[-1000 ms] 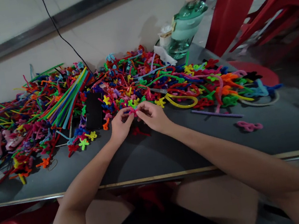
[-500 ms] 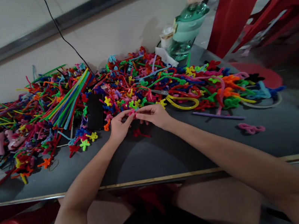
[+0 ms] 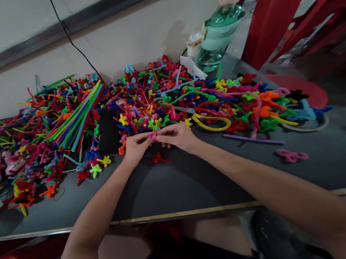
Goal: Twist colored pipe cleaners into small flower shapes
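Between my fingertips is a small pink pipe cleaner piece (image 3: pixel 155 136), bent into loops and partly covered by the fingers. My left hand (image 3: pixel 137 148) pinches it from the left, and my right hand (image 3: pixel 179 137) pinches it from the other side. Just below them on the table lies a red pipe cleaner shape (image 3: pixel 160 158) with one loose tail. Beyond the hands spreads a big heap of coloured pipe cleaners (image 3: pixel 140 91). A black phone (image 3: pixel 108 132) rests left of my hands, and scissors with yellow and red handles (image 3: pixel 213 122) lie to the right.
A straight bundle of pipe cleaners (image 3: pixel 80 115) lies on the heap. At the back right stands a green bottle (image 3: pixel 219 37) beside a white cup (image 3: pixel 193 48). A purple pipe cleaner (image 3: pixel 253 139) and a looped pink one (image 3: pixel 292 155) lie right. Red chairs (image 3: pixel 279 12) stand beyond the table (image 3: pixel 195 187).
Both hands stay together on the pink piece, with slight finger shifts. The red shape below them shows more fully. The view has tilted a little.
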`<state>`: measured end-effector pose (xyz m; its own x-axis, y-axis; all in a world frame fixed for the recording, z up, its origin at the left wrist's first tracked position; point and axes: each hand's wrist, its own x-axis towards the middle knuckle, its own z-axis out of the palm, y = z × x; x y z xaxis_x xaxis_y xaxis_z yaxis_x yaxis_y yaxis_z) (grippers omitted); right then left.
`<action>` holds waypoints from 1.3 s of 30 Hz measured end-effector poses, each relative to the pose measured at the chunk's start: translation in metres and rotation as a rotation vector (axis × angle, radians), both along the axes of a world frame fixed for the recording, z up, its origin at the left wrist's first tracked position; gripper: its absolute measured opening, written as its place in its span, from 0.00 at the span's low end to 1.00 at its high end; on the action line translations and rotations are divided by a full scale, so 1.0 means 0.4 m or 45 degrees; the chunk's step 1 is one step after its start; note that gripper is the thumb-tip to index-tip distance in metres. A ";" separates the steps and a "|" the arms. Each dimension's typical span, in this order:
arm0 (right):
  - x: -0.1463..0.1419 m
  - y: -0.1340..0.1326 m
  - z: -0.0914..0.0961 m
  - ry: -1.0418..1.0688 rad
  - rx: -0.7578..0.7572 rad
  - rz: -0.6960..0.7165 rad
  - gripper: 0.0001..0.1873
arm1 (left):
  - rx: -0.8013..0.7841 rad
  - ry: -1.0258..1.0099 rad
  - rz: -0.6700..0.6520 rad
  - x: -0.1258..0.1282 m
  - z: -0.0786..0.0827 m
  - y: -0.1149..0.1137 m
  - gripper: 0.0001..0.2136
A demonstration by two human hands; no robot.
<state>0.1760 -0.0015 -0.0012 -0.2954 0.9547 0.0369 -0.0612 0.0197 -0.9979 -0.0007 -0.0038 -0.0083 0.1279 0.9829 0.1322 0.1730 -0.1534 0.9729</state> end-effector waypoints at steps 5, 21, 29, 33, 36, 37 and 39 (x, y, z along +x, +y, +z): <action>-0.007 -0.005 -0.016 -0.137 0.189 -0.038 0.14 | 0.109 0.084 0.031 -0.004 -0.003 -0.001 0.11; -0.004 0.001 -0.014 0.046 0.015 -0.092 0.19 | 0.146 0.169 0.075 0.008 0.018 -0.010 0.10; 0.015 0.004 0.010 0.034 -0.009 0.038 0.19 | 0.286 0.305 -0.029 0.012 0.026 -0.030 0.11; 0.020 0.011 0.013 0.000 -0.026 0.133 0.17 | 0.488 0.378 -0.024 0.009 0.028 -0.032 0.09; 0.016 0.012 0.013 0.000 -0.032 0.140 0.17 | 0.620 0.448 -0.021 0.007 0.031 -0.033 0.07; 0.014 0.011 0.013 0.007 -0.028 0.137 0.18 | 0.654 0.460 -0.022 0.006 0.031 -0.032 0.06; 0.013 0.011 0.013 0.011 -0.017 0.138 0.18 | 0.703 0.469 -0.033 0.005 0.032 -0.031 0.06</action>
<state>0.1811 0.0028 0.0040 -0.3968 0.9175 0.0272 -0.0712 -0.0013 -0.9975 0.0014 -0.0160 0.0045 0.2838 0.7792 0.5588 0.4688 -0.6212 0.6280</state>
